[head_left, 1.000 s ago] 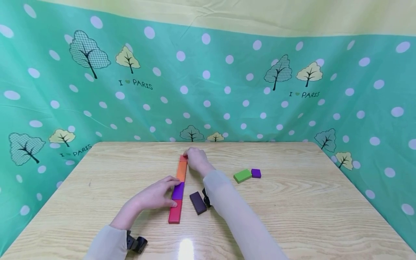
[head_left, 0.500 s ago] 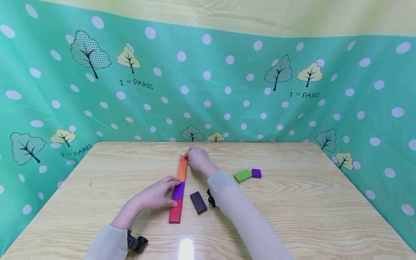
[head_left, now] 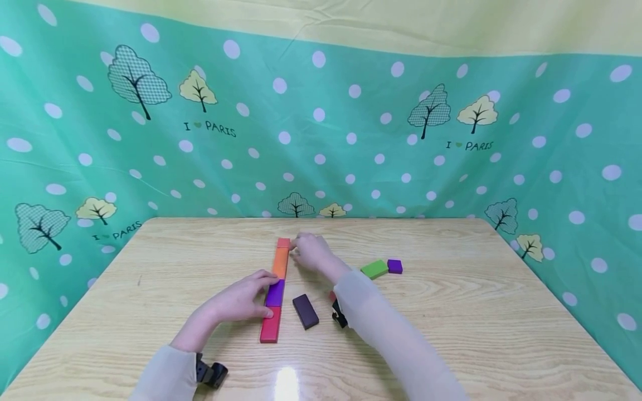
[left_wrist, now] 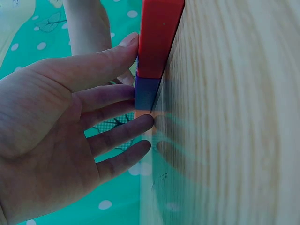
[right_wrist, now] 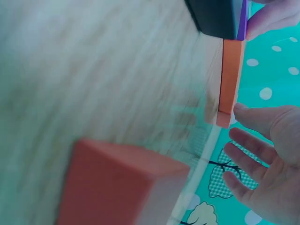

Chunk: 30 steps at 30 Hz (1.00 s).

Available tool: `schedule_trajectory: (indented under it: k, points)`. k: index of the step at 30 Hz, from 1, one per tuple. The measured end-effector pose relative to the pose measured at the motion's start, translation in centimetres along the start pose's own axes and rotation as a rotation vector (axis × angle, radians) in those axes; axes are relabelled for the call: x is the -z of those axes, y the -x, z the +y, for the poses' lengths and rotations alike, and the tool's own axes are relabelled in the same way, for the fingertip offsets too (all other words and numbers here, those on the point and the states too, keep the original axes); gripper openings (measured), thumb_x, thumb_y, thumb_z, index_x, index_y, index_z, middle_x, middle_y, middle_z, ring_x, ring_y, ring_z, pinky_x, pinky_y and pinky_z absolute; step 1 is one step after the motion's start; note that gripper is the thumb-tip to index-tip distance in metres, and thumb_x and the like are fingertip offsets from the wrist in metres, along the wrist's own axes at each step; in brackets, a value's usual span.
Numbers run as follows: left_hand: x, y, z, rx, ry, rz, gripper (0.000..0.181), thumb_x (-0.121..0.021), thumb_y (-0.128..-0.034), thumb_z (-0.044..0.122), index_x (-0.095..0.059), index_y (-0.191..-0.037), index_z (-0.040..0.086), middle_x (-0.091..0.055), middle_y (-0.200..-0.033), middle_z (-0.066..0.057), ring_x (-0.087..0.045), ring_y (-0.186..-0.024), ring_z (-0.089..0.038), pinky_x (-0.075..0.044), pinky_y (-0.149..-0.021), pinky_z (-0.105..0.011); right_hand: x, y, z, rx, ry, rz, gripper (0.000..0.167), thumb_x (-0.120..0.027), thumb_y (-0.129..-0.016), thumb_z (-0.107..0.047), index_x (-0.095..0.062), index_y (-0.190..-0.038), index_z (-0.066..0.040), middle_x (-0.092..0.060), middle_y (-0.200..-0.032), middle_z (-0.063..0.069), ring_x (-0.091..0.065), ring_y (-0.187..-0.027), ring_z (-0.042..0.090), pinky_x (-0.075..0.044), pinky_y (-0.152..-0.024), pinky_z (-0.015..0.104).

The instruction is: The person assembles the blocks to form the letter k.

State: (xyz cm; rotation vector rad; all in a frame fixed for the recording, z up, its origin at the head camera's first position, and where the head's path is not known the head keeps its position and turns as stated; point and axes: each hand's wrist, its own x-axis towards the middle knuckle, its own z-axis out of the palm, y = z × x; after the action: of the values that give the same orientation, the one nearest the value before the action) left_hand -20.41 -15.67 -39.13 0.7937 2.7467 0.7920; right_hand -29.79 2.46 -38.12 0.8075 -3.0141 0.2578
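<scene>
A straight row of flat blocks runs away from me on the table: a red block [head_left: 270, 327] nearest, then a purple block [head_left: 274, 295], an orange block [head_left: 280, 263] and a small orange-red block [head_left: 283, 243] at the far end. My left hand [head_left: 236, 299] rests against the row's left side, its thumb touching the red block and its forefinger the purple one, fingers fairly straight. Just right of the far end, my right hand [head_left: 312, 253] holds nothing; the right wrist view shows its fingers loosely spread, the thumb close to the small end block.
A dark block [head_left: 305, 312] lies right of the row. A red block [right_wrist: 112, 183], mostly hidden by the right sleeve in the head view, sits near the right wrist. Farther right, a green block [head_left: 374, 269] and a small purple block [head_left: 395, 267] lie on the wooden table [head_left: 476, 328].
My right hand has come away from the small end block, moving right and slightly toward me. Part of the red block now shows beside the right sleeve. My left hand stays put.
</scene>
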Motion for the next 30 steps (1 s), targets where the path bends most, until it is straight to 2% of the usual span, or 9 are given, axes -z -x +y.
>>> schedule_trajectory:
  k: [7,14,21,30]
  points:
    - [0.1,-0.1,0.0,-0.007,0.004,-0.002,0.064,-0.074,-0.0741,0.020,-0.048,-0.128,-0.002,-0.048,-0.128,-0.011,-0.048,-0.117,-0.028,-0.040,-0.099,-0.044,0.6,1.7,-0.4,0.019,-0.046,-0.012,0.024,-0.058,-0.088,-0.023,-0.066,-0.110,-0.015,-0.061,-0.108,0.002,-0.057,-0.103,0.020,-0.046,-0.090,0.036]
    - [0.1,0.0,-0.1,-0.002,0.009,-0.007,0.064,-0.074,-0.0745,0.020,-0.047,-0.129,-0.002,-0.047,-0.128,-0.011,-0.048,-0.117,-0.028,-0.040,-0.099,-0.044,0.5,3.4,-0.6,0.011,-0.074,-0.033,0.024,-0.062,-0.086,-0.025,-0.067,-0.108,-0.017,-0.062,-0.104,0.000,-0.058,-0.100,0.018,-0.047,-0.088,0.033]
    - [0.0,0.0,-0.1,-0.001,0.022,-0.007,0.064,-0.074,-0.0744,0.020,-0.047,-0.128,-0.002,-0.047,-0.128,-0.010,-0.047,-0.117,-0.028,-0.040,-0.099,-0.044,0.6,5.1,-0.6,-0.004,-0.170,-0.086,0.029,-0.067,-0.082,-0.026,-0.067,-0.109,-0.017,-0.062,-0.107,0.000,-0.058,-0.101,0.017,-0.047,-0.088,0.032]
    - [-0.1,0.1,-0.1,-0.006,0.029,-0.007,0.063,-0.074,-0.0739,0.018,-0.048,-0.128,-0.002,-0.047,-0.128,-0.009,-0.048,-0.116,-0.028,-0.040,-0.098,-0.045,0.7,7.5,-0.7,0.002,-0.168,-0.101,0.028,-0.068,-0.081,-0.029,-0.068,-0.106,-0.018,-0.062,-0.103,-0.003,-0.058,-0.096,0.015,-0.048,-0.080,0.028]
